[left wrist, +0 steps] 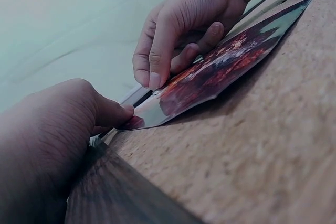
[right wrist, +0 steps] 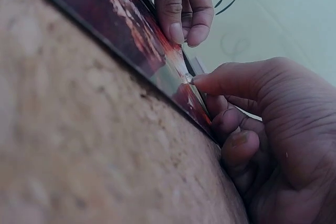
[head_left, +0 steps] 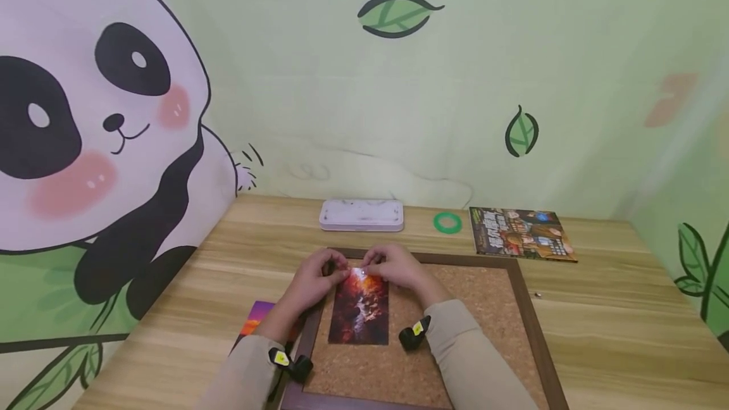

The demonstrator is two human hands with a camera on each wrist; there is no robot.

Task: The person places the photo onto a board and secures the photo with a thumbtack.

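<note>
A glossy picture card (head_left: pixel 359 315) with a fiery red and dark scene lies over the upper left of a cork board (head_left: pixel 473 328) in a dark wooden frame. My left hand (head_left: pixel 317 277) pinches the card's top left corner, its thumb (left wrist: pixel 122 111) on the printed face. At the card's top edge, my right hand (head_left: pixel 395 266) pinches a small clear push pin (right wrist: pixel 188 78) between thumb and finger. The pin stands against the bright part of the picture. In the left wrist view the card bows up from the cork.
Behind the board are a white tin case (head_left: pixel 361 215), a roll of green tape (head_left: pixel 447 223) and a comic-style booklet (head_left: pixel 523 234). A second, purple-orange card (head_left: pixel 257 314) is partly under my left forearm. Right of the frame lies a tiny shiny piece (head_left: pixel 538 295).
</note>
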